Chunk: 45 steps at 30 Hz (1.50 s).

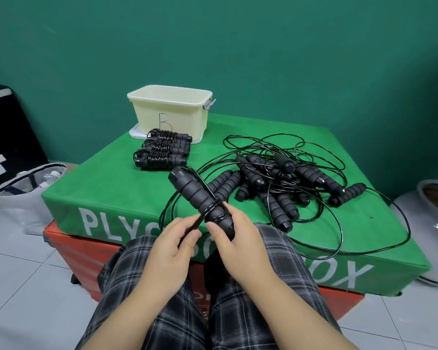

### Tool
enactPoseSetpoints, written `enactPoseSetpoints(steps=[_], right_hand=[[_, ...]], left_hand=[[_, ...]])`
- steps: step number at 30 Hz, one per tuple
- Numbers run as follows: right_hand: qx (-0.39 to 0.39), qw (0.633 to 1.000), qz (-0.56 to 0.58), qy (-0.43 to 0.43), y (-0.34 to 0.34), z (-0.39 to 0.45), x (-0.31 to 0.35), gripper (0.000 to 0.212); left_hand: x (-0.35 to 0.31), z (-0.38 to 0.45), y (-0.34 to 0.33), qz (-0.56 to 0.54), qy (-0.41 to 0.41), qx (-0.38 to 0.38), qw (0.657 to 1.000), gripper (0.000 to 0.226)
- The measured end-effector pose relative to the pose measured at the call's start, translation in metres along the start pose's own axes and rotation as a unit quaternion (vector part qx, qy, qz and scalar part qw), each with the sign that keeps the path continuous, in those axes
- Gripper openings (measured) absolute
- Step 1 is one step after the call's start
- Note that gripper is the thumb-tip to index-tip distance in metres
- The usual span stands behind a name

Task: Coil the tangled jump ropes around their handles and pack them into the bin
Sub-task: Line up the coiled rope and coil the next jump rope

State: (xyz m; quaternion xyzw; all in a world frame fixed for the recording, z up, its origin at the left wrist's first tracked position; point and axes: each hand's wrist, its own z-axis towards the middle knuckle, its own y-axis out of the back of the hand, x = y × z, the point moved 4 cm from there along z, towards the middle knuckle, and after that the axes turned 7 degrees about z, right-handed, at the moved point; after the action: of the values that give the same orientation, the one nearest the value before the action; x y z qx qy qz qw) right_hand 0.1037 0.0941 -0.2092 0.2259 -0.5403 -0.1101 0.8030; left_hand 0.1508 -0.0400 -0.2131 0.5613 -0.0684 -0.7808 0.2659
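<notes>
1. The right hand (pixel 240 238) is gripping the paired handles (pixel 200 198), steadying them for winding.
2. The left hand (pixel 172 238) is pinching the cord (pixel 199 219), keeping tension.
3. The bin (pixel 172 109) is waiting at twelve o'clock.

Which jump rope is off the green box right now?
The pair of handles gripped in the hands, cord just started around them. The coiled ropes and the tangled pile lie on the green box.
</notes>
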Motion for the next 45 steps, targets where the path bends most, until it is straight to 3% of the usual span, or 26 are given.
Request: enactPoseSetpoints(steps=[7, 11, 14, 16, 19, 22, 24, 27, 30, 34, 38, 40, 43, 45], right_hand=[[0.005, 0.99, 0.141, -0.016, -0.001, -0.004, 0.005, 0.029], [0.021, 0.974, 0.222, -0.024, 0.001, -0.004, 0.005, 0.025], [0.022, 0.969, 0.244, -0.017, 0.002, -0.004, 0.003, 0.034], [0.026, 0.969, 0.245, -0.012, 0.002, -0.004, 0.002, 0.044], [0.013, 0.977, 0.213, -0.003, 0.0, -0.004, 0.002, 0.042], [-0.074, 0.987, 0.103, 0.103, 0.006, -0.004, 0.008, 0.022], [-0.093, 0.98, 0.06, 0.167, 0.005, -0.004, 0.012, 0.021], [-0.047, 0.985, 0.032, 0.165, -0.001, -0.005, 0.012, 0.037], [0.016, 0.988, -0.07, 0.136, -0.014, -0.009, 0.008, 0.071], [0.01, 0.985, -0.15, 0.086, -0.014, -0.004, 0.005, 0.096], [0.001, 0.969, -0.244, 0.031, -0.013, 0.001, 0.005, 0.109], [-0.024, 0.964, -0.261, 0.043, -0.012, 0.002, 0.005, 0.112], [0.008, 0.98, -0.193, 0.046, -0.01, 0.002, 0.006, 0.104], [0.02, 0.992, -0.123, 0.033, -0.006, 0.001, 0.005, 0.103]], left_hand=[[0.014, 0.006, -0.008, 0.046, 0.03, 0.003, 0.998, 0.013], [0.02, 0.009, -0.004, 0.011, 0.068, -0.01, 0.998, 0.006], [0.009, 0.009, -0.005, -0.087, 0.061, 0.029, 0.994, 0.042], [0.001, 0.008, -0.003, -0.101, 0.059, 0.02, 0.993, 0.048], [0.001, 0.006, 0.003, -0.059, 0.061, -0.029, 0.996, 0.03], [0.007, 0.005, 0.006, -0.014, 0.068, -0.054, 0.996, 0.034], [0.009, 0.003, 0.009, 0.006, 0.064, -0.068, 0.996, 0.044], [0.012, 0.003, 0.013, 0.011, 0.068, -0.091, 0.993, 0.04], [0.012, 0.004, 0.014, -0.008, 0.076, -0.087, 0.993, 0.034], [0.004, 0.001, 0.006, 0.015, 0.06, -0.071, 0.996, 0.042], [0.006, -0.002, -0.003, -0.001, 0.054, -0.039, 0.998, 0.067], [0.009, -0.001, -0.004, 0.002, 0.051, -0.033, 0.998, 0.073], [0.008, 0.0, -0.004, -0.007, 0.039, -0.01, 0.999, 0.073], [0.008, 0.001, -0.002, -0.013, 0.027, 0.005, 1.0, 0.058]])
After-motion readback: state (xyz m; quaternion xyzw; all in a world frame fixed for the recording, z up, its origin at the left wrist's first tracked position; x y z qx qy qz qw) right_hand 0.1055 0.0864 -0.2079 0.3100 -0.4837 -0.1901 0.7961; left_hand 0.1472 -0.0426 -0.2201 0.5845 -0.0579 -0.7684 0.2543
